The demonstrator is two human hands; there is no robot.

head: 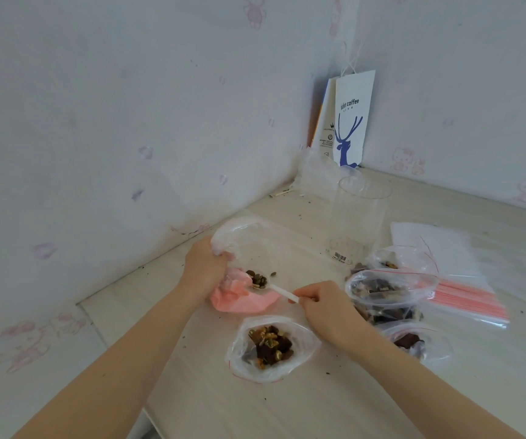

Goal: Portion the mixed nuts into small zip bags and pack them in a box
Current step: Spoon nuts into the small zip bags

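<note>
- So far, several small zip bags [271,346] hold mixed nuts [269,343] on the desk [255,407], seemingly unsealed. No box is in view.
- Empty zip bags [464,289] lie stacked at the right.
- Left grip [204,267] clutches the supply bag's [255,239] mouth.
- Right grip [325,307] pinches the spoon [283,293] handle, its loaded bowl inside that mouth.

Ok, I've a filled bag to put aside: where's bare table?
Bare table lies at the front edge, nearer than the open zip bag. More lies far right, between the stack of empty bags and the wall. It is crowded beside the right hand, where filled bags cluster before the clear jar.
</note>
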